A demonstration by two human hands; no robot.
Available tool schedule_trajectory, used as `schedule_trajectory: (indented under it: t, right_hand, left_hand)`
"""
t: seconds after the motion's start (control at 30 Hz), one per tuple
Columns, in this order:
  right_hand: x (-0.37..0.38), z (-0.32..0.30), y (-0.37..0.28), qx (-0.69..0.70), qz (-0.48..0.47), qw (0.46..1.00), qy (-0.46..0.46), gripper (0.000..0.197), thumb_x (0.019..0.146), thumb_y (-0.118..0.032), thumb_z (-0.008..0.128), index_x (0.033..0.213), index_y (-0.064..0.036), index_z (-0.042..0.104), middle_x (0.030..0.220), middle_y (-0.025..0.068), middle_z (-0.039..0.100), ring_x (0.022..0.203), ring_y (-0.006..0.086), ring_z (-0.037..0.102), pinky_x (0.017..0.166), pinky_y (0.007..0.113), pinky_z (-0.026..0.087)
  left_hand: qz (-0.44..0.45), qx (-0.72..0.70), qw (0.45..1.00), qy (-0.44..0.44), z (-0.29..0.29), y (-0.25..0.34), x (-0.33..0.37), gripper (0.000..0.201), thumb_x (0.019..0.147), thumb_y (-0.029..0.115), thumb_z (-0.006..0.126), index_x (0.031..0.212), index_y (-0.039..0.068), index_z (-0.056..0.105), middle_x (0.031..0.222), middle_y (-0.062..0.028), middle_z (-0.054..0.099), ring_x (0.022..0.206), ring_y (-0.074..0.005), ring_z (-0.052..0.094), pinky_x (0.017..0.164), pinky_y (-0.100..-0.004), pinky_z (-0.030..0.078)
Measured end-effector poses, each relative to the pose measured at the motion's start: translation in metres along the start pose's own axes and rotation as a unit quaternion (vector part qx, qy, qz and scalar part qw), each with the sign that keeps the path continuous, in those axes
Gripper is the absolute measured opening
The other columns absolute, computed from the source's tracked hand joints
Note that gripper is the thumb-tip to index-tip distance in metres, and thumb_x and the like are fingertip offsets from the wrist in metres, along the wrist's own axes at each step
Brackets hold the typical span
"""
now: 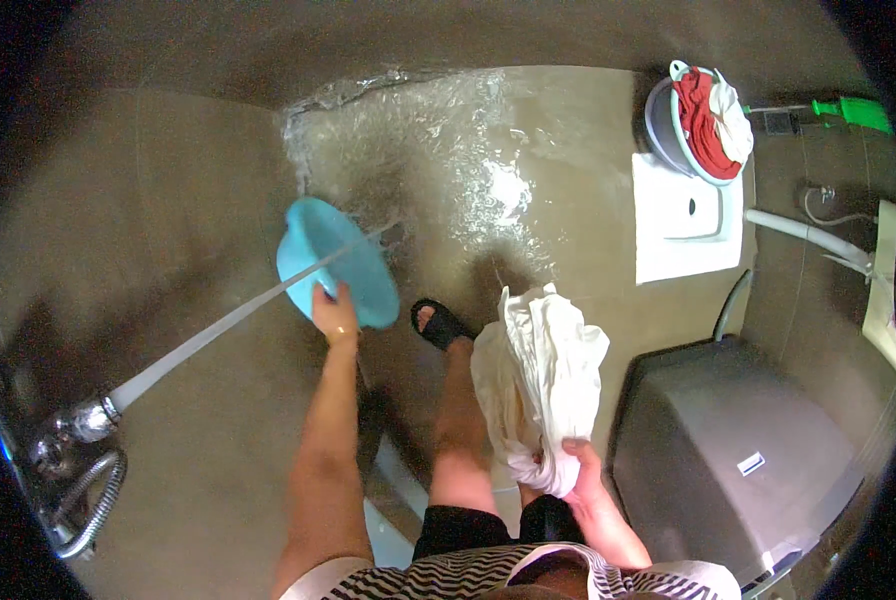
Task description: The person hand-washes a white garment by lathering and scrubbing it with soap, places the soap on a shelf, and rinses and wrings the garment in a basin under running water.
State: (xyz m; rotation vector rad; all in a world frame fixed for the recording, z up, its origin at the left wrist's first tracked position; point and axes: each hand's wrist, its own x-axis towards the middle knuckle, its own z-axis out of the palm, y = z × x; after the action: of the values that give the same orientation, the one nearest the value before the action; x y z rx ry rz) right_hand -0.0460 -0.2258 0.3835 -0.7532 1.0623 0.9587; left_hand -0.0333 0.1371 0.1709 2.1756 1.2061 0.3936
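My left hand (335,315) grips the near rim of a light blue plastic basin (368,285), fingers closed over the edge. The basin is tilted, its open side turned to the right. From the metal tap (88,420) at the lower left, a stream of water (218,328) runs in front of the basin toward the wet floor. Bunched white cloth (543,370), wet-looking and creased, is held by my right hand (580,470) at its lower end, in front of my legs. Part of the right hand's fingers is hidden by the cloth.
Water (438,150) spreads over the floor ahead. A white squat toilet (648,240) lies to the right, with stacked basins (668,140) holding red and white cloth at its far end. A large dark grey box-shaped appliance (738,420) stands at the near right. My sandalled foot (433,322) is near the basin.
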Motion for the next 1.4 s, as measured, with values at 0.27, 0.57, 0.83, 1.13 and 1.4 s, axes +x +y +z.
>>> schedule_trajectory:
  t: [0.27,0.57,0.83,1.13,1.4]
  right_hand:
    - [-0.002,0.003,0.004,0.014,0.008,1.0,0.017,0.063,0.069,-0.025,0.044,0.121,0.0084,0.032,0.105,0.0248,0.05,0.09,0.0323,0.055,0.08,0.04,0.044]
    - [-0.007,0.02,0.002,0.055,-0.03,0.996,0.064,0.061,0.069,-0.027,0.042,0.117,0.01,0.034,0.1,0.023,0.052,0.084,0.0302,0.057,0.077,0.038,0.046]
    - [-0.01,0.034,0.008,0.03,-0.07,0.996,0.042,0.052,0.069,-0.023,0.046,0.11,0.0083,0.041,0.089,0.0184,0.055,0.074,0.0265,0.058,0.07,0.036,0.049]
    - [-0.022,0.056,-0.013,0.008,-0.051,0.999,-0.011,0.062,0.071,-0.023,0.044,0.123,0.0072,0.028,0.112,0.0246,0.044,0.099,0.0368,0.051,0.087,0.045,0.042]
    - [-0.012,0.046,-0.009,-0.011,0.0,0.999,-0.039,0.063,0.071,-0.022,0.043,0.123,0.0089,0.026,0.112,0.025,0.045,0.098,0.0348,0.052,0.085,0.043,0.044]
  left_hand:
    - [0.05,0.305,0.888,-0.34,0.052,-0.032,-0.089,0.04,0.07,0.022,0.064,0.103,0.003,0.05,0.087,-0.0135,0.056,0.085,-0.0303,0.054,0.071,-0.0402,0.045]
    - [-0.265,-0.175,0.926,-0.203,-0.004,-0.006,-0.046,0.019,0.075,0.018,0.063,0.077,0.005,0.049,0.07,-0.0007,0.054,0.052,-0.0149,0.048,0.044,-0.0262,0.04]
    - [-0.454,-0.42,0.777,-0.117,0.005,-0.078,-0.01,0.013,0.08,0.011,0.057,0.09,0.01,0.049,0.089,-0.0027,0.055,0.072,-0.0169,0.054,0.047,-0.0261,0.046]
    - [-0.38,-0.765,0.485,-0.184,0.016,-0.019,-0.068,0.037,0.083,0.009,0.053,0.119,0.01,0.043,0.118,-0.0041,0.045,0.109,-0.0183,0.042,0.097,-0.0346,0.034]
    - [-0.321,-0.672,0.647,-0.163,0.009,-0.004,0.025,0.025,0.079,0.003,0.056,0.101,0.011,0.051,0.1,-0.0027,0.055,0.092,-0.0169,0.053,0.082,-0.0326,0.046]
